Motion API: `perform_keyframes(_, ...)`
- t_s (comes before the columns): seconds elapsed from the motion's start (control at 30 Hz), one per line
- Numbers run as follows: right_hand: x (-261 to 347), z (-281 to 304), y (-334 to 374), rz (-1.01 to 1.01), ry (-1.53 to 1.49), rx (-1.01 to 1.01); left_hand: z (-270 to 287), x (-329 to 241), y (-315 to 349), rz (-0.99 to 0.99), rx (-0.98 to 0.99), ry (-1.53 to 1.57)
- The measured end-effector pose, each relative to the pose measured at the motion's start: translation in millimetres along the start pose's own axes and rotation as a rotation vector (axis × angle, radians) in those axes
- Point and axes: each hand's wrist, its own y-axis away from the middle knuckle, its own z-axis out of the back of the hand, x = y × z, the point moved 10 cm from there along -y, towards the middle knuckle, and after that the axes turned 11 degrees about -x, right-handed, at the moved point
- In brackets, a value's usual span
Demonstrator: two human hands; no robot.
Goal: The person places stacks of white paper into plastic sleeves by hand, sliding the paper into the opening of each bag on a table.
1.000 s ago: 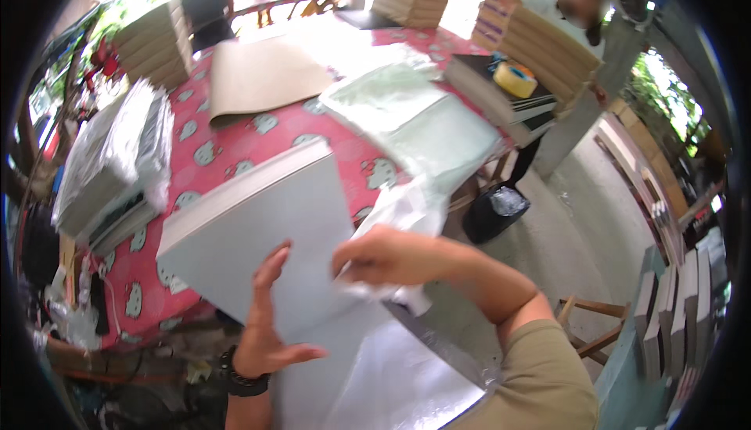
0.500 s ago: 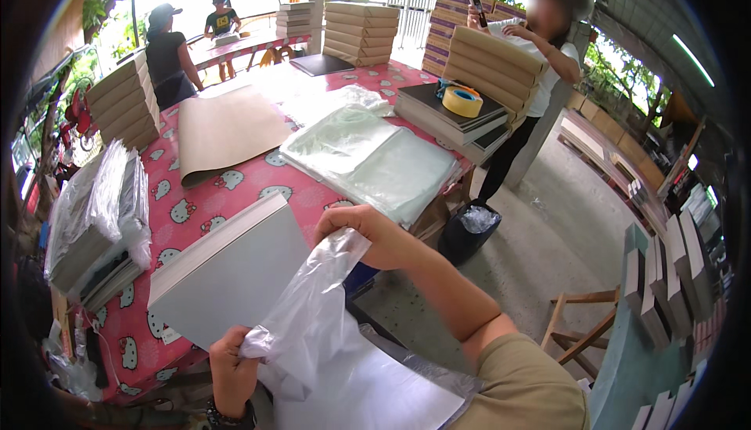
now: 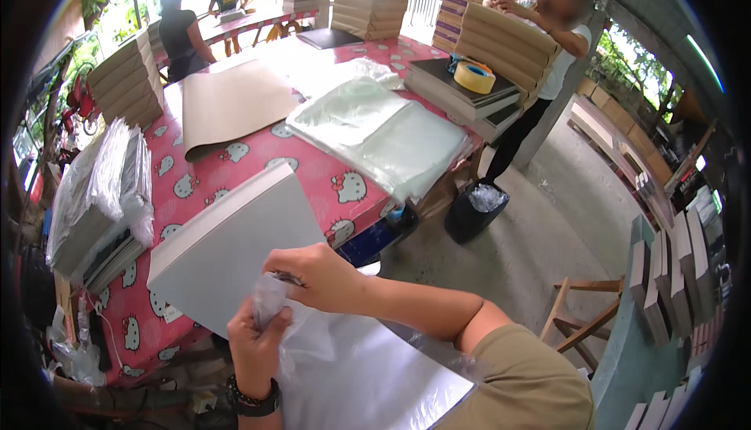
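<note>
A clear plastic bag [image 3: 313, 338] is bunched between my two hands, its lower part spread over a smooth whitish surface in front of me. My left hand [image 3: 260, 334], with a dark band at the wrist, pinches one side of the gathered edge. Close against it, my right hand [image 3: 314, 277] is closed on the same plastic, fingers curled inward. Just beyond my hands, a thick book with a pale grey cover [image 3: 242, 246] lies at the near table edge, spine or page side to the upper left. My hands hide its near corner.
The pink patterned table [image 3: 325, 187] carries a stack of clear plastic bags [image 3: 383, 136], a brown paper sheet [image 3: 235, 105], plastic-wrapped books [image 3: 106, 203] and yellow tape [image 3: 475, 78] on dark books. A black bin [image 3: 477, 211] and wooden stool [image 3: 583, 313] stand right. A person holds a phone beyond.
My hands have come together, the right moving left and down toward the left. The plastic stretched between them is now bunched up. The view has shifted slightly.
</note>
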Motion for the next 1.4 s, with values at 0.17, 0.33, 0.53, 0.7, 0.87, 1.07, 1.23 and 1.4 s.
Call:
perform_keyframes(0.17,-13,-1,5,-0.199,-0.199,0.095,26,6,1,-0.008,-0.155,0.104)
perform_keyframes(0.33,-1,2,6,-0.068,-0.083,0.032,20,-2,2,-0.086,-0.165,0.208)
perform_keyframes(0.53,-7,1,13,-0.099,-0.118,0.036,8,18,-1,0.178,-0.055,0.415)
perform_keyframes(0.7,-2,6,15,-0.086,-0.181,-0.001,16,14,-3,0.074,-0.187,0.446)
perform_keyframes(0.87,1,-4,14,-0.012,-0.127,-0.021,20,13,-3,0.057,-0.209,0.423)
perform_keyframes(1.07,-23,-10,18,-0.143,-0.062,-0.032,11,19,3,0.223,-0.159,0.658)
perform_keyframes(1.23,-26,-6,16,-0.259,-0.218,-0.157,18,23,0,0.237,-0.161,0.554)
perform_keyframes(1.4,-33,-16,19,-0.215,-0.147,-0.090,14,32,-2,0.265,-0.139,0.700)
